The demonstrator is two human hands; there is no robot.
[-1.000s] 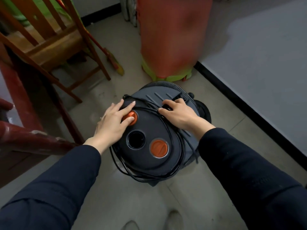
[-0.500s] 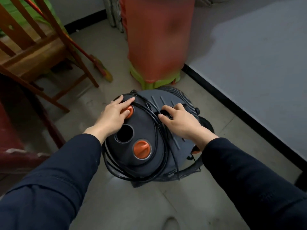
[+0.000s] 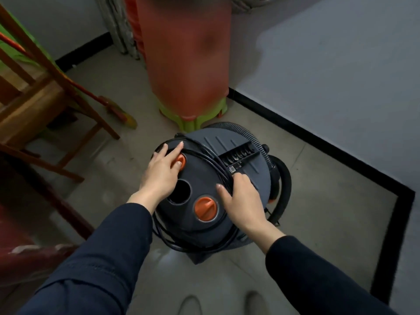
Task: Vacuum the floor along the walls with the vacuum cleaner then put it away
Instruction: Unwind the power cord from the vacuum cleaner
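Leaning over the vacuum cleaner [image 3: 200, 178], I look straight down on its dark round lid. It stands on the grey floor [image 3: 113, 153], just in front of a green stool [image 3: 191, 123] that carries a tall, blurred orange stack [image 3: 186, 64], and near the pale wall [image 3: 329, 64] with its black skirting on my right.

My left hand [image 3: 161, 171] lies flat on the lid's left side. Its fingers are straight and a little spread, and 2 of them rest on the far orange knob [image 3: 181, 160].

My right hand [image 3: 241, 198] sits on the lid's right side. Its fingers curl over the black cord [image 3: 205, 153] where it crosses the lid beside the recessed handle [image 3: 241, 153], and the thumb points out toward the lid's middle. The cord is wound in several loops around the top of the machine.

Between my hands are a round opening [image 3: 180, 194] and a 2nd orange knob [image 3: 205, 209]. A ribbed grey hose [image 3: 241, 129] curves around the far rim.

A wooden chair [image 3: 45, 98] stands to my left, with a broom [image 3: 118, 110] leaning against it. The tips of my 2 shoes [image 3: 191, 303] show at the bottom edge.
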